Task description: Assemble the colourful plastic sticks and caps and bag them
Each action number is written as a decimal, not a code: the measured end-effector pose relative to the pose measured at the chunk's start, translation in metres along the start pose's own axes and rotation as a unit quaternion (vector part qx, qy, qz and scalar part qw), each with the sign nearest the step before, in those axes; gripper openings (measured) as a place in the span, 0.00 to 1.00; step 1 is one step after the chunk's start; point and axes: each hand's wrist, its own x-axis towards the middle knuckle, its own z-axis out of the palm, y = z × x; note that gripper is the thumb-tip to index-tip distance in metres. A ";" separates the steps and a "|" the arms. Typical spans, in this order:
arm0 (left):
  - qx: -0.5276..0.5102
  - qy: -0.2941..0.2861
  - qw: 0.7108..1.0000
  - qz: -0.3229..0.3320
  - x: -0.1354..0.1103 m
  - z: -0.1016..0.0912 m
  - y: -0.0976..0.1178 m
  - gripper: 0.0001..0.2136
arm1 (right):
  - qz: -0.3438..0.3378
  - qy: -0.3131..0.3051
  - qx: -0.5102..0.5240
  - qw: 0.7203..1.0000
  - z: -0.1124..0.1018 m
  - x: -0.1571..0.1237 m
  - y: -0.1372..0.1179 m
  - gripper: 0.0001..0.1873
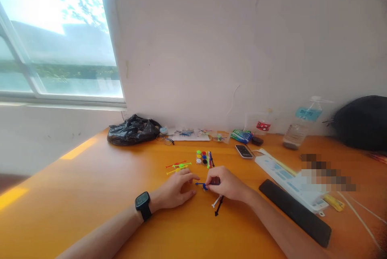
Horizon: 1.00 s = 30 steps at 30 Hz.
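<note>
My right hand (228,183) is closed in a pinch on a small blue plastic piece (200,183), whose thin arrow-like arm points left from the fingertips. Just left of it my left hand (179,188) rests on the table, thumb and fingers apart, holding nothing. Beyond the left hand lie thin red, green and yellow arrow-shaped sticks (179,165). Small round coloured discs (201,157) sit in a cluster farther back, beside a few upright-lying sticks (211,159). A white stick (216,202) and a black stick (219,206) show partly under my right hand.
On the wooden table (90,194), a black plastic bag (133,130), glasses (167,140) and small packets (219,137) lie by the wall. To the right are a phone-like device (243,151), bottles (298,128), a white power strip (287,180) and a long black object (294,212).
</note>
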 end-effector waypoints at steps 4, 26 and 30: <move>-0.004 -0.006 1.000 -0.002 0.001 -0.002 0.002 0.16 | -0.010 -0.001 -0.006 1.000 0.003 0.001 0.001 0.05; -0.011 -0.001 1.000 -0.006 0.000 0.000 -0.002 0.18 | 0.009 0.019 -0.035 0.999 0.006 0.001 0.003 0.07; -0.016 -0.004 1.000 -0.011 0.000 0.000 -0.001 0.18 | 0.010 0.004 -0.051 0.999 0.002 -0.001 -0.002 0.08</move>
